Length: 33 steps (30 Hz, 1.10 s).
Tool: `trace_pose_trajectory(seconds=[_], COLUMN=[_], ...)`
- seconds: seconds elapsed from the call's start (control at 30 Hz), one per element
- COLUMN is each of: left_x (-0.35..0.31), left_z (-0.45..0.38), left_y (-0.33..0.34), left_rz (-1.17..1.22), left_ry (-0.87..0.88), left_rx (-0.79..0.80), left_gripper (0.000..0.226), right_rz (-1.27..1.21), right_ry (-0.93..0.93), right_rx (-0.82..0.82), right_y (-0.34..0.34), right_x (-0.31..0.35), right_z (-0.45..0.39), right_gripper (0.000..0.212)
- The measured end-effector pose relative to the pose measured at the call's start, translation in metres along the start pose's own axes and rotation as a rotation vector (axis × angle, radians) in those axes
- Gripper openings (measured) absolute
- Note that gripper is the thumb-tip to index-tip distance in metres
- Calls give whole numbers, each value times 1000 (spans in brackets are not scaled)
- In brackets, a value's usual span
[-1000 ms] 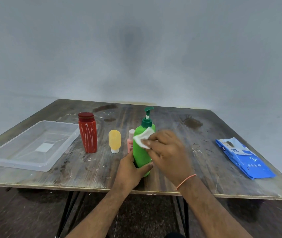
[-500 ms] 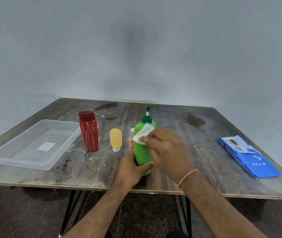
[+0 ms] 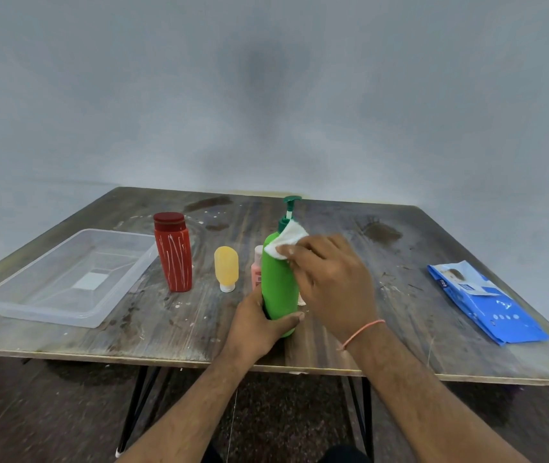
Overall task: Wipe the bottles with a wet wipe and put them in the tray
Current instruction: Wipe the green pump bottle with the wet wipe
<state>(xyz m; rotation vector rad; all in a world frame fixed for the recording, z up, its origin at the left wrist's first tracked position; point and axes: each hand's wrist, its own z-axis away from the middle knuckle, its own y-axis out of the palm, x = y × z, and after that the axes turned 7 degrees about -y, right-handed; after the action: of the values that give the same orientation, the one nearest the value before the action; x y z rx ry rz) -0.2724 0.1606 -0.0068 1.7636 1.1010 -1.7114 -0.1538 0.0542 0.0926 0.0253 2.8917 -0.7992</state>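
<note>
Nearby, the green bottle [image 3: 278, 289] stands close to the table [image 3: 166, 329] front edge.

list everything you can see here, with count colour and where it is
tray: 1, clear plastic, left side of table, nothing in it
red bottle: 1, red with white streaks, upright beside the tray
yellow bottle: 1, yellow, standing on its white cap, centre
pink bottle: 1, pink, mostly hidden behind the green one
green pump bottle: 1, green, held upright at centre front
wet wipe: 1, white, pressed on the green bottle's shoulder
wipes pack: 1, blue, right side of table
table: 1, worn wood
left hand: grips the green bottle's base
right hand: holds the wipe; pink wrist thread
</note>
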Motion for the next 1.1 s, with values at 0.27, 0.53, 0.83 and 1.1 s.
trace_pose_trajectory(seconds=[0.27, 0.53, 0.83, 1.1], left_x=[-7, -2, -6, -11], left_z=[0, 0, 3, 0], left_y=[-4, -11, -6, -5], left_rz=[50, 69, 360, 355], left_ry=[73, 89, -134, -161], left_rx=[212, 336, 230, 45], left_gripper=[85, 88, 30, 64], right_rz=[-196, -255, -257, -290], right_ry=[121, 85, 44, 158], right_rx=[183, 263, 362, 88], right_y=[21, 23, 29, 23], right_x=[-3, 5, 8, 9], right_z=[56, 91, 111, 69], right_gripper=[27, 23, 20, 21])
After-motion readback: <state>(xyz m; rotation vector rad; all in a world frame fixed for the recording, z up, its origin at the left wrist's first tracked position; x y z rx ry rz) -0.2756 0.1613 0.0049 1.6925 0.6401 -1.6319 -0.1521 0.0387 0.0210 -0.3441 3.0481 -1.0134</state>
